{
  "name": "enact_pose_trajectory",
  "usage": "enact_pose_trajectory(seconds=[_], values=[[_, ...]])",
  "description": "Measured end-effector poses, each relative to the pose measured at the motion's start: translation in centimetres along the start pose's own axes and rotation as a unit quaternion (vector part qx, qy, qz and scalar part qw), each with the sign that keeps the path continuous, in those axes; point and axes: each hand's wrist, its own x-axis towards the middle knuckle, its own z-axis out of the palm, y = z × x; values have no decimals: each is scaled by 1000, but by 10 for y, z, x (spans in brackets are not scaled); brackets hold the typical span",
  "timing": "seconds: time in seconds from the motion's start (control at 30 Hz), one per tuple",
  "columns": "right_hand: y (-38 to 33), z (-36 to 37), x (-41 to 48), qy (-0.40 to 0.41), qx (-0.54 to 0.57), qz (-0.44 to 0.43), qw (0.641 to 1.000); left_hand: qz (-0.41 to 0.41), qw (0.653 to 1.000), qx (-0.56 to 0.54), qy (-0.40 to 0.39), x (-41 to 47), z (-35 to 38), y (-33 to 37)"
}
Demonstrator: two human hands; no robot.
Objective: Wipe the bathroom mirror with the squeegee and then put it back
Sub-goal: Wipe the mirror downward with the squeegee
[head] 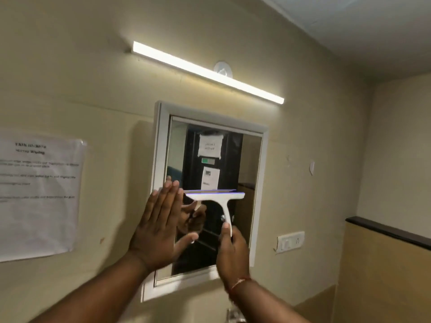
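The white-framed bathroom mirror point(249, 173) hangs on the beige wall. A white squeegee point(218, 197) with a blue-edged blade lies flat against the glass at mid height, blade level, handle pointing down. My right hand point(233, 250) grips the lower end of the handle. My left hand point(161, 227) is flat and open, fingers up, pressed on the mirror's left frame and glass beside the blade's left end. The glass reflects both hands and a dark door with paper notes.
A lit tube lamp point(207, 72) runs above the mirror, with a round hook point(222, 68) behind it. A printed paper sheet point(39, 194) is taped to the wall at left. A switch plate point(290, 241) sits right of the mirror. A tap top point(234, 315) shows at the bottom.
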Motion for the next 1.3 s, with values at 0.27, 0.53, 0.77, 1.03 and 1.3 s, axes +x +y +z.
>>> enact_pose_trajectory(seconds=[0.27,0.53,0.77,1.03,1.3], values=[[-135,-15,80,33,-4,-80,996,-58,996,47,53,157,-55,-45],[-165,-8,102,45,-23,-83,995,-46,992,84,82,172,-51,-53],[-167,-8,103,50,-59,-96,992,-54,992,95,64,167,-49,-54],[-140,-8,91,46,-61,-87,993,-74,990,110,46,152,-40,-53],[-78,-11,67,30,-38,-35,998,-79,990,112,22,111,-30,-40]])
